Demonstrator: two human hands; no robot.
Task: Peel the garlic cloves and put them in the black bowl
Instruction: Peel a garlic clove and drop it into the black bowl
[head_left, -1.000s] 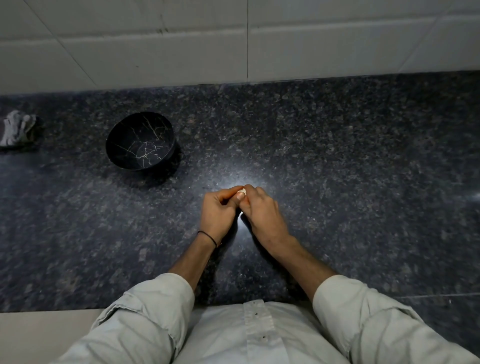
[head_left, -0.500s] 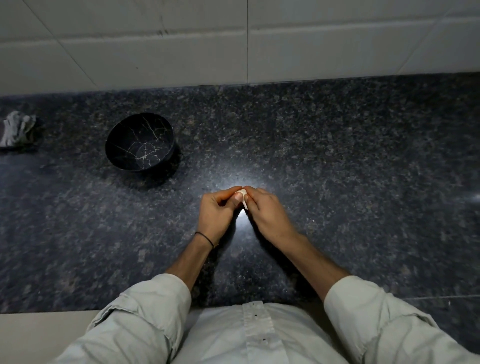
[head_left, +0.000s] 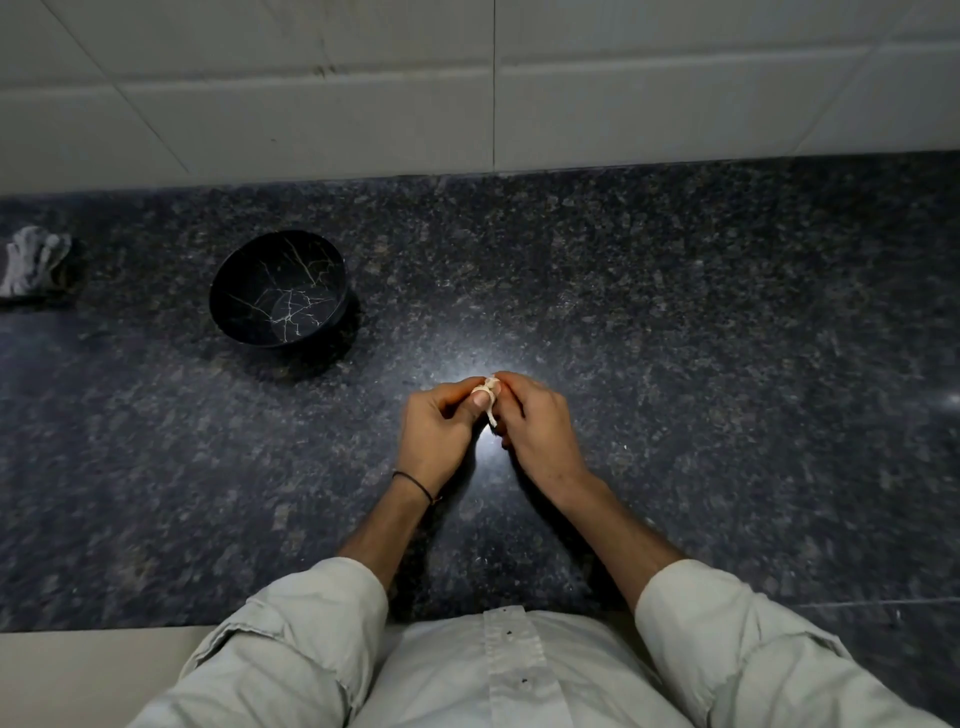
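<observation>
Both hands pinch one small pale garlic clove (head_left: 489, 387) above the dark speckled granite counter (head_left: 675, 364).
Left hand (head_left: 441, 434) and right hand (head_left: 540, 423) curl around it, papery skin hanging; the round black gold-veined bowl (head_left: 278, 288) sits well apart, far-left.

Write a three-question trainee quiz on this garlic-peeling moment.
1. True or false: the black bowl already holds peeled cloves.
2. The garlic clove is held by: A) one hand, B) both hands, C) neither hand.
3. Fill in: the bowl stands on the counter to the person's ____ of the hands.
Key: 1 false, it is empty. 2 B: left hand and right hand both pinch it. 3 left.
</observation>
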